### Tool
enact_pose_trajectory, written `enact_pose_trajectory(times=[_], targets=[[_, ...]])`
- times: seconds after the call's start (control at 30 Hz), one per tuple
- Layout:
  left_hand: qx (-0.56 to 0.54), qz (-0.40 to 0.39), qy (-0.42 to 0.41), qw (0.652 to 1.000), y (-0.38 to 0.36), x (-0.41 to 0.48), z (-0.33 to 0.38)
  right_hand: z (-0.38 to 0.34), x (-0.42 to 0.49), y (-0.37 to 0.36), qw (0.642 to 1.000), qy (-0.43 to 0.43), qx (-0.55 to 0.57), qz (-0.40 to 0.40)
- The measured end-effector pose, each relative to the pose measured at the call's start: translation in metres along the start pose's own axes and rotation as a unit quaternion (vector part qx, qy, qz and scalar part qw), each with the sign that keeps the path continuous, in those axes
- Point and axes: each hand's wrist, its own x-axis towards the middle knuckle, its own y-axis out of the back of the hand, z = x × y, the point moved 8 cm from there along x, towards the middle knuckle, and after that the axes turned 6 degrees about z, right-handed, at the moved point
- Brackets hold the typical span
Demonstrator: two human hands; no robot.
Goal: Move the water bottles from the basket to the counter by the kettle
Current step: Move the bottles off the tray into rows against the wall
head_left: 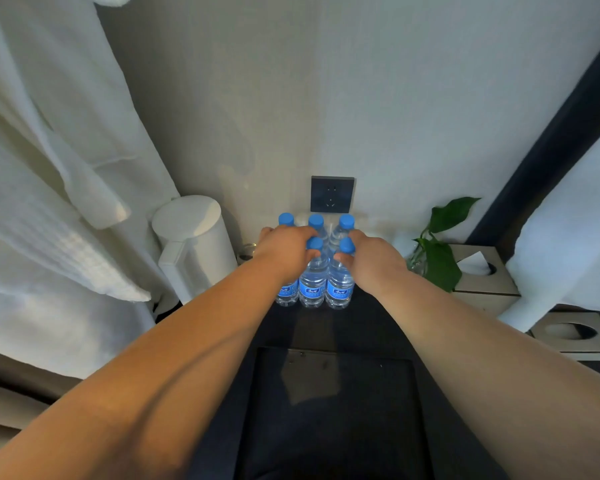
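Note:
Several clear water bottles with blue caps and blue labels stand upright in a tight cluster (312, 282) on the dark counter (371, 327), against the wall and right of the white kettle (196, 244). My left hand (286, 252) wraps the neck of the front middle bottle, fingers curled just under its cap. My right hand (373, 259) grips the front right bottle (340, 287) near its cap. The back-row bottles show only their caps. No basket is in view.
A dark wall socket (332, 194) sits above the bottles. White bathrobes (49, 202) hang at left beside the kettle. A green plant in a glass (437, 251) and a tissue box (482, 271) stand at right. A dark drawer front (333, 410) lies below the counter.

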Motion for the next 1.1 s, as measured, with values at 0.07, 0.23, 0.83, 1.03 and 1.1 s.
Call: enact_pose_trajectory(times=[0.07, 0.23, 0.83, 1.03, 1.1], targets=[[-0.023, 0.004, 0.005, 1.000, -0.003, 0.001, -0.003, 0.001, 0.002, 0.000, 1.000, -0.005, 0.005, -0.003], [-0.036, 0.029, -0.003, 0.999, -0.005, 0.002, -0.005, 0.000, 0.003, -0.001, 1.000, -0.016, 0.016, -0.005], [-0.081, 0.063, 0.064, 0.993, 0.000, -0.043, -0.029, 0.010, -0.037, 0.000, 0.998, -0.044, -0.006, -0.055], [-0.110, -0.001, 0.161, 0.981, -0.032, -0.085, -0.051, 0.035, -0.061, -0.021, 0.995, -0.038, -0.034, -0.089], [-0.101, -0.027, 0.174, 0.979, -0.042, -0.102, -0.051, 0.039, -0.072, -0.028, 0.994, -0.039, -0.033, -0.096]])
